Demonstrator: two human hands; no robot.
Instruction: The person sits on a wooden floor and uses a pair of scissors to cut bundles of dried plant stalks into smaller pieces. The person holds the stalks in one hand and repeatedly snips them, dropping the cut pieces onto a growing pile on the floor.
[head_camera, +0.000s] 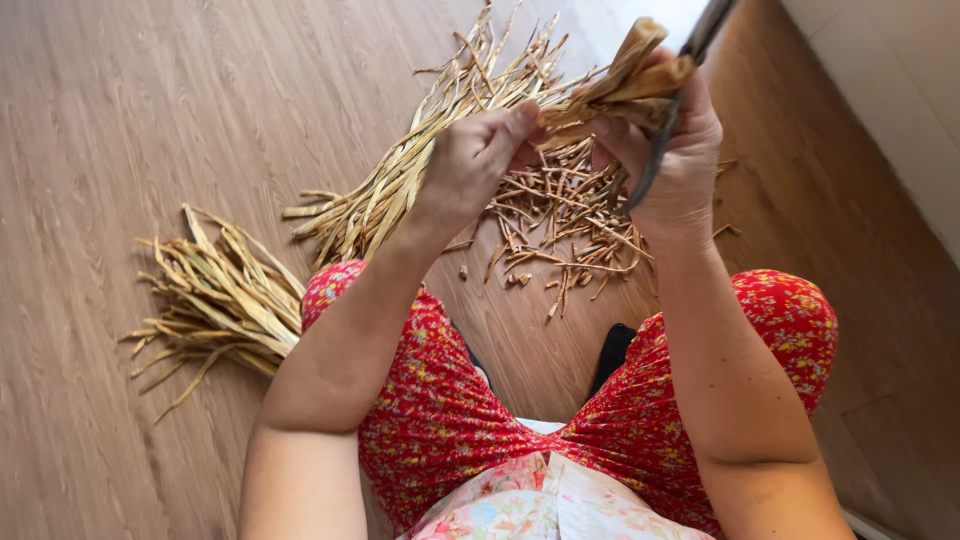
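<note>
Hands (580, 160) grip dried strips (610, 85); right also holds scissors (660, 130).

scissors (668, 120) run off the top edge w/ handles buried in the right hand (672, 150), left hand (475, 165) covers part of the dry strips (600, 90) it pinches, both elbows cut off at bottom edge.

Soft, even daylight fills the view; glare whitens the floor (620, 25) at the top edge. Shadows are faint, focus sharp, edges slightly stretched.
</note>
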